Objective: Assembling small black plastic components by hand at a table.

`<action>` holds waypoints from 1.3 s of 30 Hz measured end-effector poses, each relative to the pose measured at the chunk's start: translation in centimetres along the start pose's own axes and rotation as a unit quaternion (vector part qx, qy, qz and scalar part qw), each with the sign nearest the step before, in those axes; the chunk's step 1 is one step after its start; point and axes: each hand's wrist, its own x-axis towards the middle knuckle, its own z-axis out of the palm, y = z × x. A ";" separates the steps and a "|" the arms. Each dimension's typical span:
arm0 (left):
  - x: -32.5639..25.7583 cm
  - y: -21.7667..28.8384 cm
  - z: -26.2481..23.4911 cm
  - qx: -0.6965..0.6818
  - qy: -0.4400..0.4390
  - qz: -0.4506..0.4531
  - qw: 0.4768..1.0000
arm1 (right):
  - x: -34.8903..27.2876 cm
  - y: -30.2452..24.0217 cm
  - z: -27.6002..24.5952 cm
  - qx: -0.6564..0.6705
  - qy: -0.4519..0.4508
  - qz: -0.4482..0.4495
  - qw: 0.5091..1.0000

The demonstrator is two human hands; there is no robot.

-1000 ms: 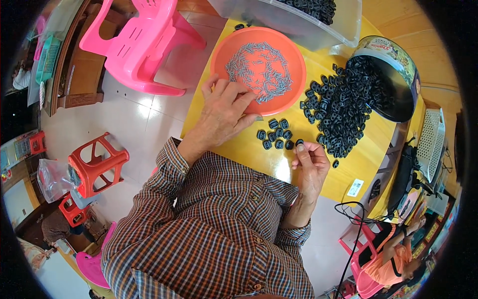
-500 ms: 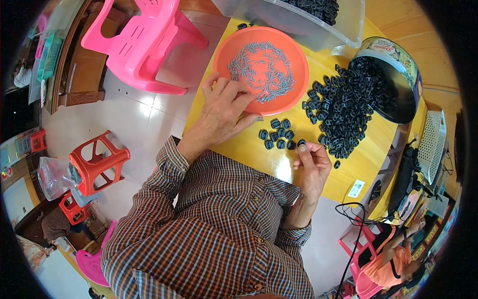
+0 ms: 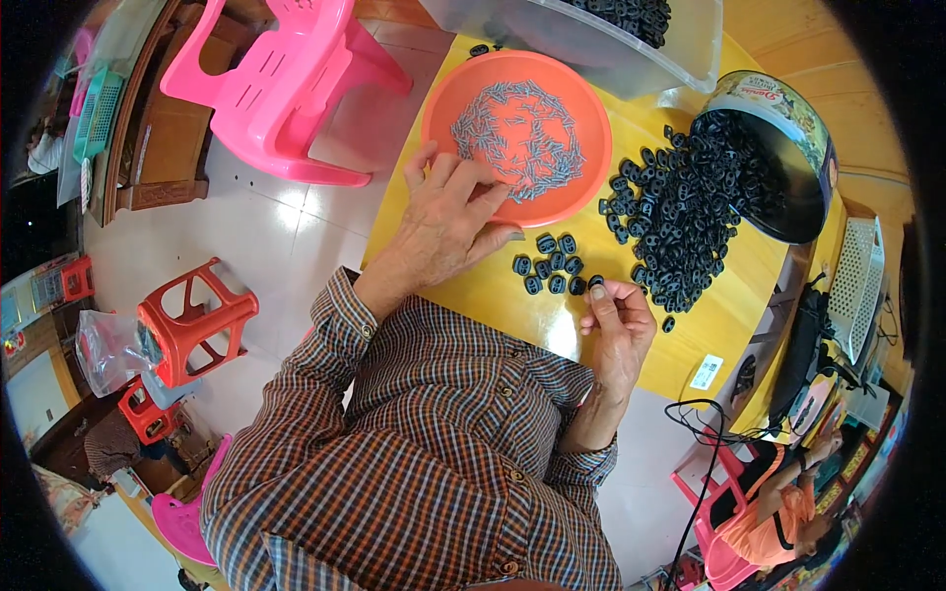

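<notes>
My left hand [image 3: 445,209] is over the near left rim of a round orange basin [image 3: 595,128], its fingers bent and apart, thumb resting outside the rim. Nothing shows in its grip. Inside the basin lie many thin, short grey metal pieces [image 3: 540,163], probably springs. Between thumb and fingers, my right hand [image 3: 623,325] pinches a small black plastic cord lock [image 3: 595,282] near the table's front edge. Just left of it sits a small group of similar cord locks [image 3: 557,262]. Beyond that hand spreads a large heap of black cord locks [image 3: 685,222].
The heap spills from a round tin [image 3: 826,163] lying on its side on the yellow table [image 3: 473,310]. A clear plastic bin [image 3: 680,71] with more black pieces stands behind the basin. A pink chair [image 3: 266,89] is at the left; a black cable [image 3: 711,463] hangs at the right.
My left hand has shifted very slightly at the basin's rim, its fingers a little lower. My right hand keeps its pinch on the cord lock in the same place.
</notes>
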 end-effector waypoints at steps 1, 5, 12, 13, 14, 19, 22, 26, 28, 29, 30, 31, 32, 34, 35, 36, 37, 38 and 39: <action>0.0 0.0 0.0 0.001 0.000 0.000 1.000 | -0.1 0.0 -0.1 0.000 0.000 -0.001 1.000; -0.1 0.0 0.1 0.000 0.006 0.006 1.000 | -0.1 0.1 -0.2 0.001 -0.005 -0.005 1.000; 0.1 -0.1 0.0 -0.028 0.007 -0.007 1.000 | -0.2 0.0 -0.1 -0.012 -0.008 -0.007 1.000; 0.3 -0.2 -0.1 -0.027 0.008 -0.007 1.000 | -0.1 -0.1 0.0 -0.012 -0.008 -0.007 1.000; 0.4 -0.2 -0.2 -0.033 0.011 -0.006 0.999 | -0.1 -0.1 -0.1 -0.007 -0.007 -0.008 1.000; 0.4 -0.6 0.2 -0.019 0.003 -0.010 1.000 | -0.1 0.0 -0.1 -0.002 -0.007 -0.011 1.000; 0.6 -0.8 0.1 0.011 -0.007 -0.001 1.000 | -0.1 0.0 -0.1 0.004 -0.003 -0.005 1.000; 0.8 -1.0 -0.2 -0.004 -0.026 0.013 1.000 | -0.2 -0.1 -0.1 0.009 -0.004 -0.006 1.000; 1.0 -1.0 -0.8 -0.014 -0.027 0.024 0.999 | -0.2 -0.1 -0.1 0.010 -0.004 -0.006 1.000; 1.0 -0.9 -1.1 -0.024 -0.036 0.021 0.999 | -0.2 -0.1 -0.2 0.009 -0.005 -0.005 1.000; 1.0 -0.9 -1.2 -0.033 -0.045 0.019 0.998 | -0.2 0.0 -0.2 0.009 -0.005 -0.004 1.000; 1.0 -1.0 -1.1 -0.033 -0.046 0.019 0.998 | -0.2 0.0 -0.2 0.009 -0.005 -0.004 1.000; 1.0 -1.1 -1.1 -0.044 -0.047 0.026 0.998 | -0.2 0.1 -0.2 0.006 -0.004 -0.002 1.000; 1.1 -1.3 -1.2 -0.055 -0.048 0.032 0.997 | -0.1 0.1 -0.2 0.002 -0.002 0.001 1.000; 1.1 -1.3 -1.3 -0.061 -0.058 0.030 0.996 | 0.0 0.1 -0.2 -0.003 -0.002 -0.003 1.000; 1.1 -1.3 -1.4 -0.068 -0.067 0.027 0.995 | 0.0 0.1 -0.2 -0.009 -0.003 -0.008 1.000; 1.0 -1.3 -1.5 -0.068 -0.068 0.026 0.995 | -0.1 0.0 -0.1 -0.008 -0.003 -0.007 1.000; 1.0 -1.4 -1.5 -0.069 -0.067 0.030 0.995 | -0.1 0.0 -0.1 -0.005 -0.001 -0.003 1.000; 1.0 -1.4 -1.5 -0.070 -0.066 0.035 0.995 | -0.1 0.0 -0.1 -0.001 0.001 0.000 1.000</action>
